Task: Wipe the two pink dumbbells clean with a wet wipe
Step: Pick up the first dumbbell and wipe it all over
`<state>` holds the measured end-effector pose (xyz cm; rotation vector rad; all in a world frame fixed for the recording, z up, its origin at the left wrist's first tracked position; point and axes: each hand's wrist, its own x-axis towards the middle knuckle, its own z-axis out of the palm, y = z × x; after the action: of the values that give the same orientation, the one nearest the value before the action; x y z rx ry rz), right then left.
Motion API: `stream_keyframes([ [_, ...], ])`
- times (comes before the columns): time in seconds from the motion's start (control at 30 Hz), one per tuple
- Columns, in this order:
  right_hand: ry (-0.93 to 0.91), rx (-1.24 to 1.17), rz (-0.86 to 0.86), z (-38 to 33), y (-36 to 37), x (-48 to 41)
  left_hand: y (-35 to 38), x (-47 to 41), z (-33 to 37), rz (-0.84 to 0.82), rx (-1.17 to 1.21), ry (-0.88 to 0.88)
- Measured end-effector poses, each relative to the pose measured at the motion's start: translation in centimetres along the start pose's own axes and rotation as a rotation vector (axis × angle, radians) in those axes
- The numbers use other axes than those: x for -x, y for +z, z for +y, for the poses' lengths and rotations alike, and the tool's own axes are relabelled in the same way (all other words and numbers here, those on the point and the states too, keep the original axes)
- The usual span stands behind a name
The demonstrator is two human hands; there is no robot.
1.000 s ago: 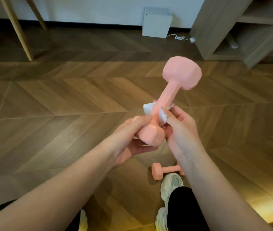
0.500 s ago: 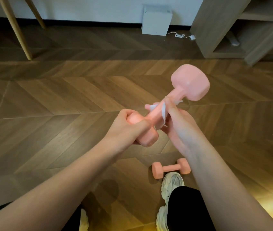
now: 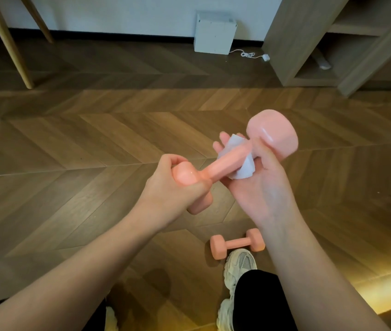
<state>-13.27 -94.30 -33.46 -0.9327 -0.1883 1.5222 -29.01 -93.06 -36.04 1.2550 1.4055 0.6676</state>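
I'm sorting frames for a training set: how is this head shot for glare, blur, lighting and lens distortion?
Head view: the wet wipe and the held dumbbell are sharp; small wet-looking glints sit on both its heads; the room is dim, with a warm yellow glow on the floor at lower right; the wide lens makes the shelf unit lean, and it looks slightly smeared.
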Motion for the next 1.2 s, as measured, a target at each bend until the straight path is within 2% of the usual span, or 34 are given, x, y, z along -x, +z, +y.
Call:
stream_keyframes([
  [0.23,0.072,-0.074,-0.059,0.6,-0.7,-0.4,-1.1,-0.1,-0.4,-0.005,0.037,-0.087],
  [0.43,0.058,-0.201,-0.208,0.7,-1.8,-0.2,-1.6,-0.3,-0.1,-0.007,0.139,-0.147],
  [0.53,0.051,-0.235,-0.127,1.0,-2.0,-0.2,-1.8,-0.5,0.0,0.014,0.126,-0.145],
  [0.67,0.049,0.055,0.157,1.2,-1.9,-0.4,-1.7,-0.3,0.0,-0.006,0.114,-0.147],
  [0.77,0.037,0.167,0.199,1.2,-1.8,-0.6,-1.6,-0.3,0.1,0.007,0.096,-0.149],
  [0.83,0.02,0.128,0.175,1.1,-1.6,-0.6,-1.6,-0.4,0.2,0.021,0.078,-0.15],
  [1.0,0.074,0.073,-0.028,0.9,-1.3,0.2,-1.6,-0.6,-0.1,0.058,0.011,-0.115],
  [1.2,0.117,-0.085,-0.059,1.2,-1.6,-0.4,-1.2,-0.6,-0.6,0.102,-0.167,-0.006],
])
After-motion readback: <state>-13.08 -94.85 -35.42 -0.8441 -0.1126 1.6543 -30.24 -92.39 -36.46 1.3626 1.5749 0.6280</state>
